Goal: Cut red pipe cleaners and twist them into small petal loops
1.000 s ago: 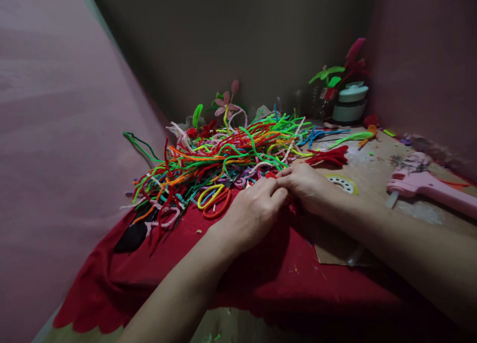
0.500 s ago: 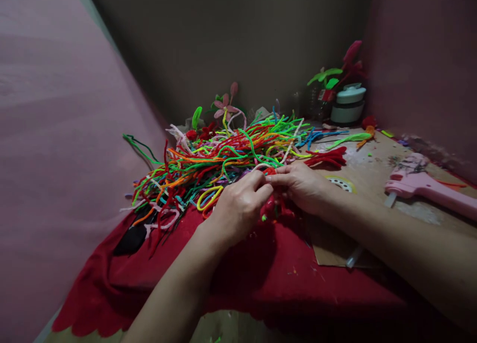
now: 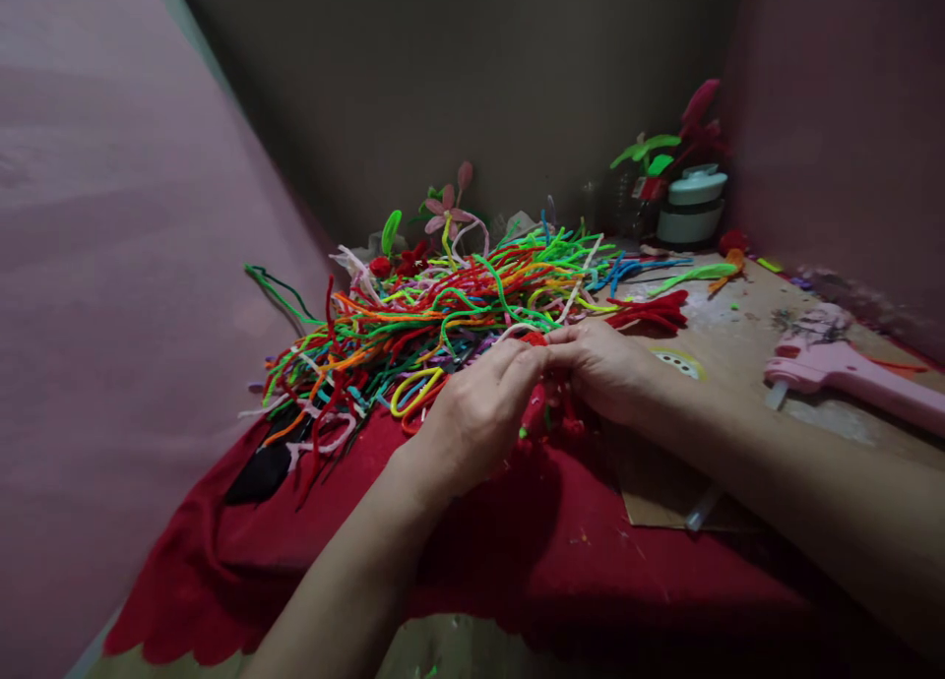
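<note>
My left hand (image 3: 483,413) and my right hand (image 3: 606,369) meet at the near edge of the pile, fingertips pinched together on a red fuzzy pipe cleaner piece (image 3: 534,339). Only its top shows above the fingers; the rest is hidden. Below the fingers, more red fuzzy material with a green tip (image 3: 524,431) is partly visible, and I cannot tell whether it joins the held piece. Right behind the hands lies a large tangled heap of pipe cleaners (image 3: 472,295) in green, red, orange and other colours.
On the right, a pink glue gun (image 3: 827,364) rests on a brown board (image 3: 650,492). A white spool with a yellow rim (image 3: 675,364) and a red pipe cleaner bundle (image 3: 654,311) lie beyond my right wrist. Fuzzy flowers (image 3: 445,210) and a lidded container (image 3: 692,207) stand behind. Red cloth (image 3: 509,551) covers the front.
My left fingers have shifted slightly right and closer against my right fingertips, with the left thumb now turned out of sight. The heap and the other things stay put.
</note>
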`<state>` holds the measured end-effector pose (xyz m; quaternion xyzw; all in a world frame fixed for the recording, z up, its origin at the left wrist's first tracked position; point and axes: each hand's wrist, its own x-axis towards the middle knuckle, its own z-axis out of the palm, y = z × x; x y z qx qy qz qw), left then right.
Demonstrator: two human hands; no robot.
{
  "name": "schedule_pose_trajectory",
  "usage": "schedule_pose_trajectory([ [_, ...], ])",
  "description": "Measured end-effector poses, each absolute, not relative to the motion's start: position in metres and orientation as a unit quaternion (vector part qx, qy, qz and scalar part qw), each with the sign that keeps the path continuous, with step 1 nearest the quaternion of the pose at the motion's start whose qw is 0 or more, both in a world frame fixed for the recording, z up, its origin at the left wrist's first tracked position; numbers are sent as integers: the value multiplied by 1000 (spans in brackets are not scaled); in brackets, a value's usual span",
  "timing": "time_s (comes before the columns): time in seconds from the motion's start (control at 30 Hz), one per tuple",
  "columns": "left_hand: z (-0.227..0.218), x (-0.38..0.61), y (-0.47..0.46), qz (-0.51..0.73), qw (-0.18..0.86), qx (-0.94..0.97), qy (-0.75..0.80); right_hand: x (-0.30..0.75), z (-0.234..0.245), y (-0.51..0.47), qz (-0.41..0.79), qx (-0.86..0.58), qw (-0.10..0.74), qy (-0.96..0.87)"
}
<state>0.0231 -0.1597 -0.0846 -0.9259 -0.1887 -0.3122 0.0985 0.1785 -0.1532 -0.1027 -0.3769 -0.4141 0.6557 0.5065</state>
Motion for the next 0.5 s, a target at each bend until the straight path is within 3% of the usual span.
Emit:
schedule_pose_trajectory([
  [0.13,-87,25,-165,-259,117,-941,-183,179,-106,-153,673,-377,497,-397],
  [0.2,-86,25,-166,-288,74,-937,-185,179,-105,-153,688,-361,491,-395],
  [0.37,-77,22,-159,-481,-209,-788,-323,181,-97,-155,693,-327,507,-395],
  [0.5,-75,24,-152,-380,-428,-728,-376,181,-96,-155,694,-318,517,-386],
])
